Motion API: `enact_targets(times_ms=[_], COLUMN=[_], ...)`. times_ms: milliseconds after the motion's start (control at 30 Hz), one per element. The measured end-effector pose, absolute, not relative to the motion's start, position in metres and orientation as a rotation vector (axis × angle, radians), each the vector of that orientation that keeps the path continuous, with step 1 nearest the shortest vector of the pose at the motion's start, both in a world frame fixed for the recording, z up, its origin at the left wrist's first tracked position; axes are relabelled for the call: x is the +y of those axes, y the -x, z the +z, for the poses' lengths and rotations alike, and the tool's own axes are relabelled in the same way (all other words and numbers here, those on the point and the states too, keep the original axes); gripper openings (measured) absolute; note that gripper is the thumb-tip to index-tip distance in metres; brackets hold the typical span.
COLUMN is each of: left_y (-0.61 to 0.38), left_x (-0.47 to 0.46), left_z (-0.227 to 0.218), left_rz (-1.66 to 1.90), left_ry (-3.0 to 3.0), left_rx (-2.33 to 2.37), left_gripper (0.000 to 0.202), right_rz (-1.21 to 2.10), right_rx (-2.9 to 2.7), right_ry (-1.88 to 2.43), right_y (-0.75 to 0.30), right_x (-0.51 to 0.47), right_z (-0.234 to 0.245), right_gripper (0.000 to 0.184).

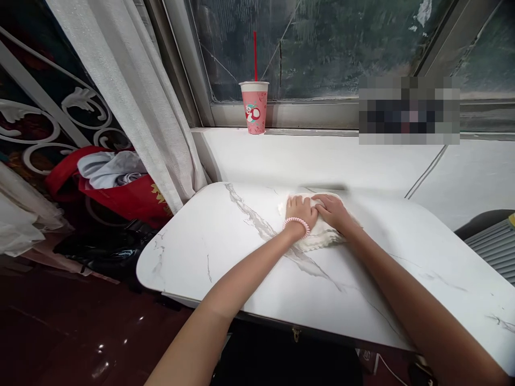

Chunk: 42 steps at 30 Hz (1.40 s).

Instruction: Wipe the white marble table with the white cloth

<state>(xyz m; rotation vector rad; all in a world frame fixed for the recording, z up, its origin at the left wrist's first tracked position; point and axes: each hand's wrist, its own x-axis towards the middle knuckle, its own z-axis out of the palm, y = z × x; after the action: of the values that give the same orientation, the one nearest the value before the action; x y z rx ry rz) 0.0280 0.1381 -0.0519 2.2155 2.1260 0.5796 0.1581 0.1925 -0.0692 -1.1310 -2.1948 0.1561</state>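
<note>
A white cloth [322, 236] lies bunched on the white marble table [225, 252], toward its far edge. My left hand [301, 210], with a pink coil band on the wrist, presses flat on the cloth's left part. My right hand [332, 209] rests beside it on the same cloth, fingers touching the left hand. Both palms face down and cover much of the cloth.
A pink cup [254, 110] with a red straw stands on the white window ledge [322, 155] behind the table. A curtain [132, 91] hangs at left over a red bag [120, 190] of clothes. A grey chair edge [493, 241] shows at right.
</note>
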Motion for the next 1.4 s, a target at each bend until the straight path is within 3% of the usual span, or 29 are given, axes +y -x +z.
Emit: enact_targets(times_ms=[400, 733, 1133, 1400], left_y=[-0.113, -0.124, -0.135, -0.143], left_x=[0.182, 0.209, 0.133, 0.04], left_z=[-0.053, -0.049, -0.05, -0.048], left_rz=[0.561, 0.483, 0.474, 0.432], left_ry=[-2.307, -2.379, -2.498, -2.633], left_rx=[1.971, 1.86, 1.801, 1.477], left_gripper=[0.048, 0.046, 0.052, 0.059], right_rz=[0.225, 0.159, 0.047, 0.017], right_rx=[-2.095, -1.961, -2.094, -2.093], right_ry=[1.24, 1.394, 1.397, 1.458], right_y=[-0.255, -0.271, -0.282, -0.312], right_x=[0.232, 0.246, 0.161, 0.055], right_z=[-0.073, -0.078, -0.068, -0.07], right_gripper=[0.037, 0.038, 0.041, 0.033])
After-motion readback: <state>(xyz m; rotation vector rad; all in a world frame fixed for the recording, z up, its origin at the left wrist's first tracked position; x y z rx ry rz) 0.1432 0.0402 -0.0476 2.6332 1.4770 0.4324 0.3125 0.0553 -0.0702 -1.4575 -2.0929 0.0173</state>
